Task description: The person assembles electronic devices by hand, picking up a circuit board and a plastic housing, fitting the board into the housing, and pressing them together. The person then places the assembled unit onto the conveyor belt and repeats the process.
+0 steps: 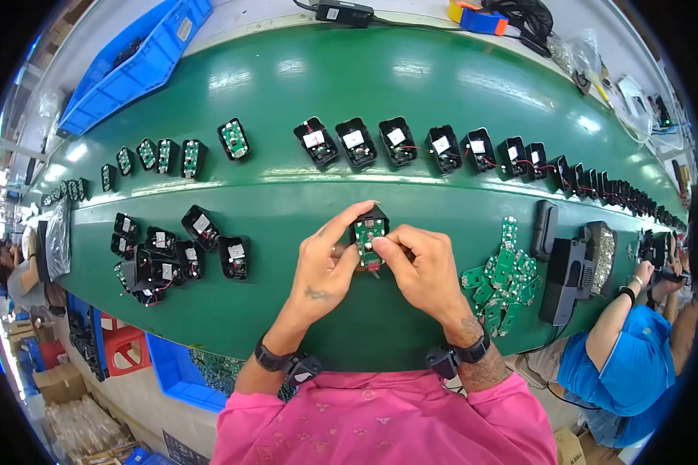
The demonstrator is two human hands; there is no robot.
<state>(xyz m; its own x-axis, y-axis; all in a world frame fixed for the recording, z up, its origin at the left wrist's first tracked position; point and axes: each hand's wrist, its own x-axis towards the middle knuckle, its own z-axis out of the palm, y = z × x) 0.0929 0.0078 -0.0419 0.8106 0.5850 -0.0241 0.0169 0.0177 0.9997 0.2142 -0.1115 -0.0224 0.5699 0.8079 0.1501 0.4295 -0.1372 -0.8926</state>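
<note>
Over the middle of the green table, my left hand [324, 262] grips a small black plastic housing [370, 211] by its left side, thumb and fingers closed around it. A green circuit board [369, 227] lies in or over the housing's open face; how deep it sits, I cannot tell. My right hand [420, 270] pinches from the other side, its thumb pressed onto the board. Below the thumbs shows a small red part [374, 266] at the board's near end. The right fingertips behind the housing are hidden.
Loose circuit boards [504, 283] are heaped right of my hands, beside a black power-tool charger [564, 280]. Open housings [163, 263] cluster at left. Across the back runs a row of housings [397, 143]. A blue crate [136, 66] stands far left; a co-worker [624, 349] sits at right.
</note>
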